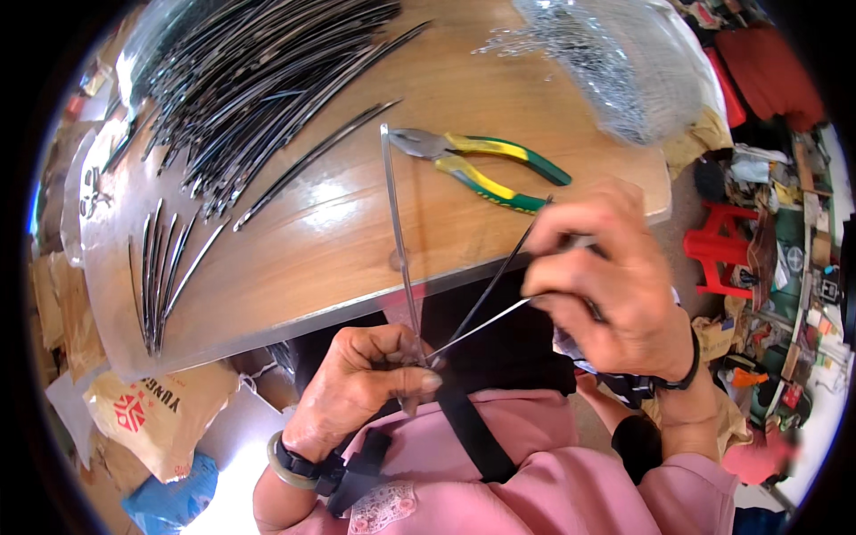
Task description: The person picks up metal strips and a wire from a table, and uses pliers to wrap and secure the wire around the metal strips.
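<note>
My left hand [370,379] is closed, with thumb and fingertips pinching the spot where several thin strips meet, just in front of the table edge. From that pinch a long shiny grey strip [399,234] rises over the table toward the pliers. A dark strip [495,283] slants up and right, its upper part passing behind my right hand. Between my hands stretches a thin silvery wire [484,326]. My right hand [611,276], slightly blurred, is closed with curled fingers on the wire's far end. Pliers [443,153] with yellow and green handles lie beyond, on the tabletop.
A large pile of dark strips [259,89] covers the table's far left. Smaller bunches of strips [156,285] lie nearer. A clear plastic bag [615,80] of small metal pieces sits at the far right. A red stool [718,250] stands on the floor at right.
</note>
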`<state>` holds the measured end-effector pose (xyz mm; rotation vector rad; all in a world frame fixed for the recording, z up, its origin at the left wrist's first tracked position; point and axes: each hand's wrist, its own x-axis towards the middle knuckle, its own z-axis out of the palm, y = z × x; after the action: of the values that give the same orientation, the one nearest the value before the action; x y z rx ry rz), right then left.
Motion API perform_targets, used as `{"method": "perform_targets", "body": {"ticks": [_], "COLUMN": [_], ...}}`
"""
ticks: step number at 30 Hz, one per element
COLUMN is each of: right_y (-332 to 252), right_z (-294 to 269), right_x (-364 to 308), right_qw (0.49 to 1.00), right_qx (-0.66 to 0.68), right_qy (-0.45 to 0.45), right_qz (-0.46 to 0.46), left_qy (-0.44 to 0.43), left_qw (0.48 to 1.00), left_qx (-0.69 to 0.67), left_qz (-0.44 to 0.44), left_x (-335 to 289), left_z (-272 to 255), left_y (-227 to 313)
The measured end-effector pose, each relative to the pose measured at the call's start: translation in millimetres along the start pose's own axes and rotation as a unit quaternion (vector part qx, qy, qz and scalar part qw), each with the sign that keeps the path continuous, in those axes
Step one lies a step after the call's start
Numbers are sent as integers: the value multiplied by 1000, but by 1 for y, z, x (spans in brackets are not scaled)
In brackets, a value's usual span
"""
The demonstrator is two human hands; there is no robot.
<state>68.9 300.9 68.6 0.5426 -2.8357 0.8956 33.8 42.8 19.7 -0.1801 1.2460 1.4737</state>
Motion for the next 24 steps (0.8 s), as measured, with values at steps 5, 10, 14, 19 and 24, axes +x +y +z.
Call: {"method": "perform_targets", "body": {"ticks": [5,10,14,19,24], "right_y": [7,6,8,7,-1], "right_z": [19,27,30,32,34], "right_x": [5,4,2,4,10], "right_qw": [996,993,992,993,993], "right_qx": [35,12,21,68,82], "right_qy": [-63,-103,-113,-82,-53], "right_qz": [-46,-52,-44,-41,-72], "left_qy": [-19,-16,-15,-82,-62], "left_qw": [999,999,999,991,990], "left_qx": [46,36,50,81,75], "left_qz": [-18,-6,-14,73,105], "left_x": [-1,-4,-5,-5,3], "left_z": [-2,-3,-8,-30,-15], "left_y": [2,-4,-4,15,35]}}
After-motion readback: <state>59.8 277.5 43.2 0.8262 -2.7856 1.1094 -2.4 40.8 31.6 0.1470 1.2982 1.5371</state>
